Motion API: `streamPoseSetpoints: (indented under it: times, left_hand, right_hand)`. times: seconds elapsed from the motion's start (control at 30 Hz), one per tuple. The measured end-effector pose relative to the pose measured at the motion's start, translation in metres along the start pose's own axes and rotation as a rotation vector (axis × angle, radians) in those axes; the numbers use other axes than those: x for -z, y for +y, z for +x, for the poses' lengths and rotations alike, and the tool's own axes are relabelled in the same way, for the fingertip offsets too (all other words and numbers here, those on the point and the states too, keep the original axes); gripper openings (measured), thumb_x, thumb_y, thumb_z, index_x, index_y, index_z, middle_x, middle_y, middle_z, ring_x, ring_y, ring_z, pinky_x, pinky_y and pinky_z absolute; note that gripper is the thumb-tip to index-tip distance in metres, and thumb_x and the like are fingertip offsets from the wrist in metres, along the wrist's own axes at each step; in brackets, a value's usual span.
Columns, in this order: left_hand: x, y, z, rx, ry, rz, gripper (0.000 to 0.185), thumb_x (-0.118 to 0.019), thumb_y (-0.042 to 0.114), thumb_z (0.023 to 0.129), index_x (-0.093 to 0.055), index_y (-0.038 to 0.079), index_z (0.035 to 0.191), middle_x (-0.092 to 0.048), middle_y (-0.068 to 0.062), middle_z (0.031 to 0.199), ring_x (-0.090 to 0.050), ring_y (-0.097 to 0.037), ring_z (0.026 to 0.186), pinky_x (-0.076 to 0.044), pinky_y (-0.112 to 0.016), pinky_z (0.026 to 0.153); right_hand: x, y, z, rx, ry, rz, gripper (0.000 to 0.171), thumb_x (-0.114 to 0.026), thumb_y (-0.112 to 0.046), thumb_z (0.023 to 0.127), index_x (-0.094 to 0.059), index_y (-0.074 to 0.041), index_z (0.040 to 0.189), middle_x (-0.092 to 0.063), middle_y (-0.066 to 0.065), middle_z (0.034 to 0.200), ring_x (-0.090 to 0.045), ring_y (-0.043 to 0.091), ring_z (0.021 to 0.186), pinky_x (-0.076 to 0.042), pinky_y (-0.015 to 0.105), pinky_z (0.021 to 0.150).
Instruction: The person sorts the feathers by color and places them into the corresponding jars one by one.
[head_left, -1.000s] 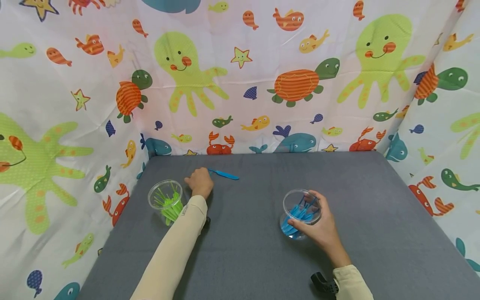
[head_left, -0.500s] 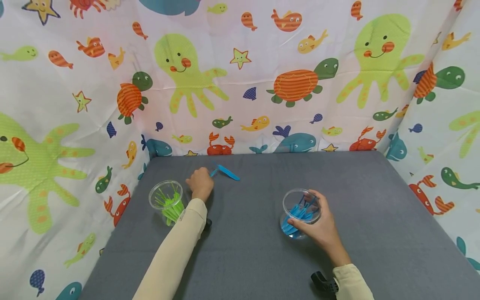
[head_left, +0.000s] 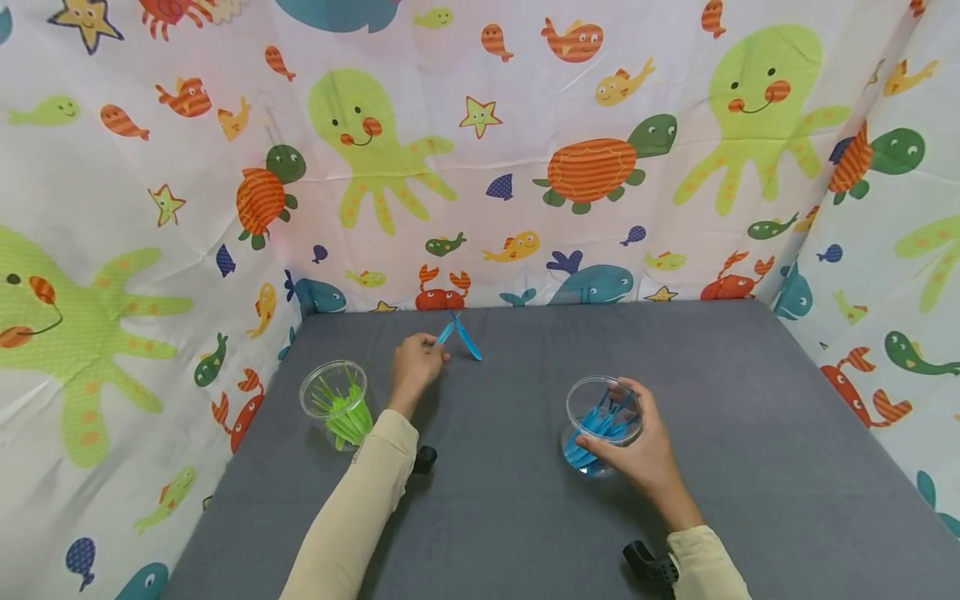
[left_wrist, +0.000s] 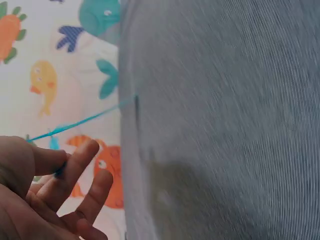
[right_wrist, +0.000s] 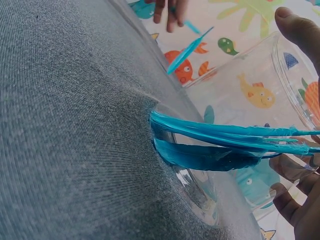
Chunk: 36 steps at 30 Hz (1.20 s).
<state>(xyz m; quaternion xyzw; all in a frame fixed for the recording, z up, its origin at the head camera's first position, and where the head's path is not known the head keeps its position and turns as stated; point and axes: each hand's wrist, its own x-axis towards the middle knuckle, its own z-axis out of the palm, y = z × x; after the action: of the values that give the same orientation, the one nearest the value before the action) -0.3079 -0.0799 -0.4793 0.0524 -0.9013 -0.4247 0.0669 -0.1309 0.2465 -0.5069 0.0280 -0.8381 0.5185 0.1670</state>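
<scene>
My left hand (head_left: 417, 367) is over the far left of the table and pinches a blue feather (head_left: 446, 332) between thumb and finger. A second blue feather (head_left: 468, 338) meets it at the top, making an upside-down V. In the left wrist view a long feather (left_wrist: 85, 120) reaches away from the fingers; whether the hand also carries it, I cannot tell. My right hand (head_left: 649, 457) grips a clear plastic cup (head_left: 567, 412) from its right side, thumb in front. Several blue feathers (right_wrist: 215, 140) stand inside that cup, which rests on the table.
Left of my left forearm stands another clear cup (head_left: 302, 395) with several green feathers (head_left: 348, 419). A grey cloth covers the table (head_left: 502, 500). A curtain (head_left: 480, 200) printed with sea animals hangs behind and at both sides.
My left hand has shifted slightly right, and a blue feather now shows in its fingers. The other feather has turned from lying nearly flat to a steeper slant. The right hand stays put.
</scene>
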Motion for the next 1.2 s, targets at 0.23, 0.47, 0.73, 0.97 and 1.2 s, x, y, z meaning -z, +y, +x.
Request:
streamPoseSetpoints:
  times: [0.23,0.47,0.73,0.97,1.2]
  left_hand:
    - [-0.001,0.024,-0.012,-0.029,-0.074,-0.168,0.019,-0.064,0.023,0.100,-0.070,0.009,0.112,-0.081,-0.003,0.091,-0.067,-0.017,0.080,-0.035,-0.026,0.058]
    - [-0.006,0.051,-0.034,-0.118,-0.147,-0.280,0.020,-0.064,0.026,0.102,-0.068,0.010,0.114,-0.081,-0.002,0.094,-0.054,-0.009,0.068,-0.030,-0.026,0.057]
    - [-0.016,0.073,-0.060,-0.218,-0.310,-0.368,0.018,-0.063,0.027,0.102,-0.065,0.014,0.115,-0.081,0.001,0.098,-0.070,-0.019,0.093,-0.031,-0.030,0.060]
    - [-0.032,0.084,-0.076,-0.273,-0.346,-0.446,0.018,-0.062,0.025,0.103,-0.065,0.012,0.116,-0.080,-0.002,0.101,-0.037,-0.010,0.052,-0.026,-0.025,0.051]
    - [-0.049,0.099,-0.096,-0.364,-0.384,-0.573,0.022,-0.059,0.023,0.104,-0.062,0.005,0.116,-0.079,-0.008,0.106,-0.056,-0.007,0.069,-0.030,-0.026,0.060]
  right_hand:
    - [0.000,-0.001,0.000,-0.001,-0.004,0.000,0.098,-0.093,-0.021,0.073,-0.035,-0.015,0.152,-0.054,0.015,0.148,-0.050,0.036,0.137,-0.038,0.072,0.107]
    - [0.000,-0.003,-0.001,-0.012,-0.011,0.010,0.098,-0.092,-0.021,0.074,-0.034,-0.015,0.152,-0.053,0.015,0.148,-0.049,0.036,0.137,-0.037,0.073,0.107]
    - [-0.001,-0.004,0.001,0.001,-0.002,0.003,0.098,-0.093,-0.021,0.073,-0.034,-0.015,0.152,-0.053,0.015,0.148,-0.050,0.035,0.136,-0.039,0.071,0.107]
    - [-0.002,-0.003,0.001,-0.009,0.003,0.008,0.097,-0.092,-0.020,0.074,-0.035,-0.015,0.152,-0.053,0.015,0.146,-0.050,0.035,0.135,-0.040,0.071,0.106]
    - [-0.003,-0.002,0.000,-0.004,0.017,-0.013,0.099,-0.093,-0.019,0.072,-0.035,-0.012,0.151,-0.054,0.018,0.145,-0.052,0.037,0.132,-0.040,0.071,0.105]
